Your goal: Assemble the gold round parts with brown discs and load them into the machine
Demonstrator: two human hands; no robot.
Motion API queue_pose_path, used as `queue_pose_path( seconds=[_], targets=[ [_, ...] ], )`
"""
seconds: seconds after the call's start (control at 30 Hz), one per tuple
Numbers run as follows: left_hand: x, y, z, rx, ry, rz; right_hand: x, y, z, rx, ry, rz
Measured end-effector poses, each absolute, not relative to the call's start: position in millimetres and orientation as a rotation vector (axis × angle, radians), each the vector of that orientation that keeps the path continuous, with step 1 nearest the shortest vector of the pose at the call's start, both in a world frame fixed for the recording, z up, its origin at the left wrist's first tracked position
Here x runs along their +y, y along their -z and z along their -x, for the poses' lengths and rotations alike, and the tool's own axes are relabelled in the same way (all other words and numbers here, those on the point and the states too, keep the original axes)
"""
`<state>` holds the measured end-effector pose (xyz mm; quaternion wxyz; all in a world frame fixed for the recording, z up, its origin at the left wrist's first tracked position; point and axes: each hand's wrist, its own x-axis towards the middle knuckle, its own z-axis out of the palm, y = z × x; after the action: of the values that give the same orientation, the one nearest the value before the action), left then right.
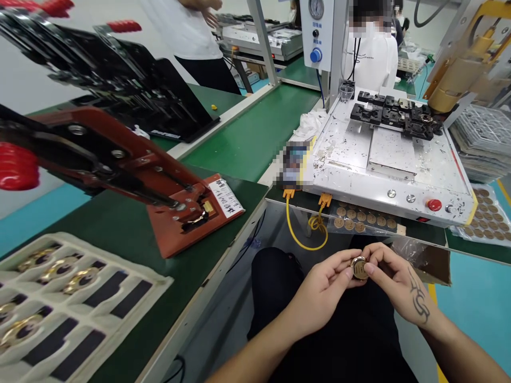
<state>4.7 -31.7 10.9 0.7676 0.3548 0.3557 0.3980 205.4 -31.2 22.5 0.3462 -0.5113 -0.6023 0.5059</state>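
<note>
Above my lap, a small round gold watch case (360, 269) is held between both hands, with a brown printed disc on the face turned up. My left hand (321, 292) pinches its left side between thumb and fingers. From the right, my right hand (401, 282) grips the rim, the thumb pressing on the disc's edge. The undersides of the fingers are hidden. Nearest beyond the hands, a sheet of round brown stickers (361, 217) lies under the front of the white machine (351, 170).
At left stands a brown-red toggle press (171, 234) with red handles. A beige tray (159, 287) holds several gold watch parts. Black fixtures (395, 114) sit on the machine. More round stickers (485, 213) lie at right. A yellow cable (291, 229) hangs in front. Other people are behind.
</note>
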Motion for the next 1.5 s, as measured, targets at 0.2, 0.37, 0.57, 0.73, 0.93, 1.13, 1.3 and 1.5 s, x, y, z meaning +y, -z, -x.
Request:
queue_pose_path(
  seconds=[0.2,0.37,0.57,0.73,0.93,1.13,1.3,1.5],
  targets=[
    [-33.1,-8.3,-6.1,0.774,-0.854,-0.823,-32.7,-16.9,-207.2,-1.565,-1.318,1.304],
    [-34.0,-8.1,-5.6,0.799,-0.844,-0.906,-32.0,-12.6,-208.3,-1.570,-1.313,1.289],
    [-35.1,-6.0,-9.1,0.838,-0.855,-0.959,-33.7,-10.4,-202.7,-1.654,-1.144,1.325],
    [-34.5,1.6,-7.3,0.941,-0.850,-1.143,-34.1,0.3,-204.0,-1.819,-0.833,1.389],
    [-25.8,1.5,6.7,0.969,-0.782,-1.509,-20.7,-3.6,-205.0,-2.107,-0.885,1.131],
    [-23.1,-3.3,7.4,0.965,-0.991,-1.077,-11.4,-4.5,-191.6,-1.518,-1.321,1.243],
    [-28.0,-7.2,7.6,1.022,-1.018,-1.056,-14.1,1.5,-177.1,-1.350,-1.469,1.190],
    [-24.8,-12.2,18.5,1.094,-1.009,-1.151,-4.2,-9.2,-185.6,-1.933,-1.073,1.047]
  ],
)
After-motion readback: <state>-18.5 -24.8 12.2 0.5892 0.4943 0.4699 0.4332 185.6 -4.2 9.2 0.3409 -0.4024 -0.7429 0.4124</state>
